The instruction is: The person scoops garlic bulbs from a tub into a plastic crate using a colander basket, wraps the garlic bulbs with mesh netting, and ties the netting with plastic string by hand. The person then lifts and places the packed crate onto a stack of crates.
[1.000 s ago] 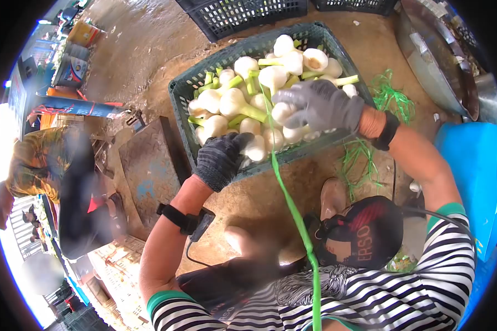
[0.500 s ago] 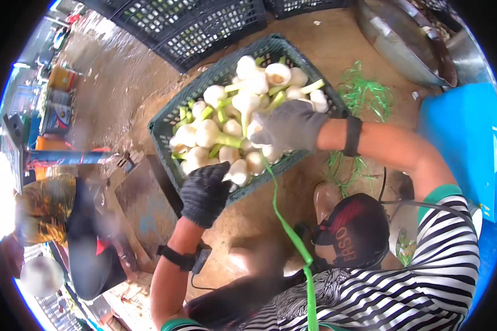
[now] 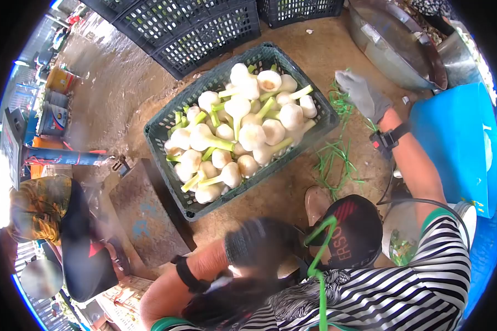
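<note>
1. Right hand [image 3: 363, 95], upper right: gloved fingers stretched out, beside green strands [image 3: 342, 103] on the floor; I cannot tell whether it grips any.
2. Left hand [image 3: 264, 243], lower centre: dark-gloved and blurred; its opening and any hold cannot be told. A green strip [image 3: 321, 276] hangs nearby.
3. Garlic bulbs [image 3: 252, 137], centre, heaped inside a crate [image 3: 193, 211].
4. Blue container [image 3: 453, 143], right edge.

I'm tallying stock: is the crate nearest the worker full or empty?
Mostly full: white bulbs lie heaped on one another across most of the crate, with some gaps along its edges.
</note>
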`<move>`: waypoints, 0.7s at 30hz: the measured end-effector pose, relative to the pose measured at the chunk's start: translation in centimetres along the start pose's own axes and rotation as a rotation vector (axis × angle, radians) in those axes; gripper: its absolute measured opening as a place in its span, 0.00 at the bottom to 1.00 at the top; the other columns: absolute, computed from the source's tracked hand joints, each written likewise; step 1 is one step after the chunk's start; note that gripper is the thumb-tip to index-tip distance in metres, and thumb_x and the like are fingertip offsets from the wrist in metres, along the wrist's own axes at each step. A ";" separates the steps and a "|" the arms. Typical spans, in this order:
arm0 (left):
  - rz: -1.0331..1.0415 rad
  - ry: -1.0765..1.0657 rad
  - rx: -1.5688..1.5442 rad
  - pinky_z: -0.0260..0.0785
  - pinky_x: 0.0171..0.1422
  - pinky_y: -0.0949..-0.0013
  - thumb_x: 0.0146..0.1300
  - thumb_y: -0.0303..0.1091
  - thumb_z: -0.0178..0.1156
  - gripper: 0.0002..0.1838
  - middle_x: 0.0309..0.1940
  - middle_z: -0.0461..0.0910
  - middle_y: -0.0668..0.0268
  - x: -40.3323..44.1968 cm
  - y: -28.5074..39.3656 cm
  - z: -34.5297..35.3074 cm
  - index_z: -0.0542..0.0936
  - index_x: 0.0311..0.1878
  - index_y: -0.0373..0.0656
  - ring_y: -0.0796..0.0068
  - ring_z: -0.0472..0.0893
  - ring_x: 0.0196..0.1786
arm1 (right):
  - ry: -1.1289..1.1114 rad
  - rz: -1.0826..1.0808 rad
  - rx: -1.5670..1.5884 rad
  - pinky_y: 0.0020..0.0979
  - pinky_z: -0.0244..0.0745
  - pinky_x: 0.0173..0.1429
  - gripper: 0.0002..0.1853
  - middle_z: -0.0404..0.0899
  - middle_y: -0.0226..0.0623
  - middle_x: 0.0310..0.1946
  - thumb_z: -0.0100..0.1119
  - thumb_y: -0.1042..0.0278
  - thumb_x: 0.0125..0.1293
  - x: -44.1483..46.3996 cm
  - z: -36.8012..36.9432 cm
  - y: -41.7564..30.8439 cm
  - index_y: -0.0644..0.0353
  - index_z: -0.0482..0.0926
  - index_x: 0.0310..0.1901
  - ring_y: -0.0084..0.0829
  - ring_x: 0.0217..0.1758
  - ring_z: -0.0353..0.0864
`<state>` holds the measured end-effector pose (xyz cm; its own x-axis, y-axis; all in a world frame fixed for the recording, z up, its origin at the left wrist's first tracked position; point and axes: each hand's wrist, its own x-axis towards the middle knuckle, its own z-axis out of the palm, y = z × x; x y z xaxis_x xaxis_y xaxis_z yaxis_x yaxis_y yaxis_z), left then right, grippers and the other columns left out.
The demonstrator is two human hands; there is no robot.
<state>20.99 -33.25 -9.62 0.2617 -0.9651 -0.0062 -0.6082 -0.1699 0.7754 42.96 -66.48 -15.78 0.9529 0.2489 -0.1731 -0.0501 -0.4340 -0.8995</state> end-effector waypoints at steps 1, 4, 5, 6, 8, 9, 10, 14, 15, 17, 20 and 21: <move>-0.074 -0.098 -0.085 0.70 0.49 0.57 0.56 0.36 0.57 0.18 0.37 0.78 0.54 0.3 1.4 0.5 0.77 0.48 0.39 0.57 0.79 0.45 | -0.026 0.194 0.240 0.30 0.67 0.58 0.20 0.71 0.47 0.55 0.53 0.69 0.64 -0.1 0.1 1.5 0.65 0.68 0.57 0.30 0.55 0.73; -0.446 0.199 -0.260 0.72 0.45 0.62 0.61 0.34 0.53 0.18 0.35 0.78 0.54 -1.7 -0.7 3.1 0.74 0.53 0.38 0.63 0.80 0.43 | -0.265 -0.028 0.429 0.29 0.69 0.55 0.24 0.76 0.33 0.48 0.53 0.61 0.65 1.6 4.0 11.1 0.61 0.66 0.60 0.26 0.48 0.75; -0.785 0.252 -0.222 0.73 0.52 0.69 0.61 0.28 0.55 0.18 0.45 0.80 0.54 -2.3 -1.6 2.6 0.74 0.55 0.37 0.68 0.80 0.49 | -0.279 -0.170 0.376 0.29 0.70 0.55 0.25 0.77 0.30 0.47 0.54 0.59 0.65 1.6 5.0 11.7 0.60 0.65 0.60 0.25 0.47 0.75; -0.800 0.353 -0.239 0.74 0.50 0.69 0.62 0.27 0.55 0.17 0.45 0.80 0.56 -3.4 -2.4 1.9 0.74 0.55 0.38 0.70 0.80 0.48 | -0.204 -0.400 0.133 0.29 0.69 0.56 0.27 0.76 0.31 0.48 0.56 0.59 0.63 0.0 6.2 7.9 0.60 0.65 0.61 0.27 0.48 0.75; -0.844 0.436 -0.436 0.74 0.46 0.71 0.63 0.26 0.55 0.17 0.46 0.80 0.60 -4.3 -3.0 -0.9 0.74 0.55 0.38 0.75 0.79 0.46 | -0.234 -0.335 0.191 0.31 0.69 0.57 0.26 0.77 0.35 0.48 0.58 0.62 0.58 -1.7 6.2 4.7 0.61 0.68 0.57 0.30 0.48 0.76; -0.874 0.420 -0.617 0.75 0.44 0.71 0.63 0.25 0.56 0.17 0.45 0.80 0.62 -3.9 -2.6 -3.0 0.74 0.55 0.37 0.77 0.79 0.44 | -0.248 -0.302 0.220 0.32 0.69 0.57 0.25 0.77 0.37 0.47 0.59 0.64 0.56 -2.5 6.2 3.0 0.62 0.70 0.56 0.32 0.48 0.76; -0.844 0.464 -0.764 0.75 0.40 0.74 0.63 0.27 0.57 0.15 0.42 0.81 0.65 -3.6 -2.6 -4.3 0.75 0.53 0.37 0.79 0.79 0.40 | -0.253 -0.490 -0.140 0.31 0.71 0.55 0.23 0.77 0.37 0.46 0.57 0.68 0.57 -2.6 5.0 3.7 0.62 0.70 0.55 0.31 0.47 0.76; -0.669 0.494 -0.007 0.73 0.45 0.73 0.61 0.27 0.59 0.13 0.40 0.82 0.65 1.4 -6.0 -8.2 0.78 0.49 0.36 0.79 0.80 0.41 | -0.117 -0.157 -0.371 0.29 0.73 0.46 0.13 0.79 0.36 0.39 0.50 0.71 0.60 -1.6 4.3 6.7 0.63 0.75 0.46 0.30 0.41 0.77; -0.644 0.526 0.176 0.73 0.47 0.73 0.60 0.27 0.59 0.13 0.40 0.82 0.65 3.3 -7.1 -8.9 0.78 0.48 0.36 0.78 0.80 0.42 | -0.044 -0.006 -0.211 0.28 0.72 0.43 0.10 0.78 0.35 0.36 0.50 0.71 0.60 -1.4 4.8 6.8 0.62 0.75 0.43 0.29 0.37 0.76; -0.491 0.684 0.238 0.72 0.49 0.72 0.59 0.26 0.60 0.14 0.40 0.82 0.61 6.7 -10.2 -9.1 0.77 0.49 0.36 0.73 0.81 0.43 | 0.165 0.128 0.058 0.26 0.68 0.34 0.05 0.73 0.30 0.29 0.50 0.70 0.61 -0.9 5.7 7.2 0.62 0.73 0.35 0.25 0.29 0.71; -0.427 0.861 -0.045 0.72 0.49 0.71 0.58 0.27 0.60 0.17 0.44 0.80 0.56 11.0 -13.3 -8.2 0.75 0.52 0.38 0.69 0.81 0.45 | 0.207 0.267 0.535 0.25 0.65 0.29 0.08 0.69 0.25 0.25 0.49 0.65 0.64 -2.2 4.4 4.0 0.59 0.70 0.30 0.21 0.24 0.67; -0.412 0.846 0.243 0.72 0.51 0.68 0.56 0.31 0.62 0.19 0.47 0.78 0.55 12.4 -12.5 -8.5 0.75 0.51 0.38 0.65 0.80 0.47 | 0.166 0.330 0.728 0.24 0.65 0.29 0.09 0.68 0.24 0.25 0.48 0.64 0.65 -2.4 3.8 2.8 0.58 0.69 0.30 0.21 0.24 0.66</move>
<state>38.22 -41.36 -14.01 0.8832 -0.3745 0.2823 -0.4619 -0.5905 0.6617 39.36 -65.04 -19.40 0.8840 0.0505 -0.4647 -0.4635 0.2230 -0.8576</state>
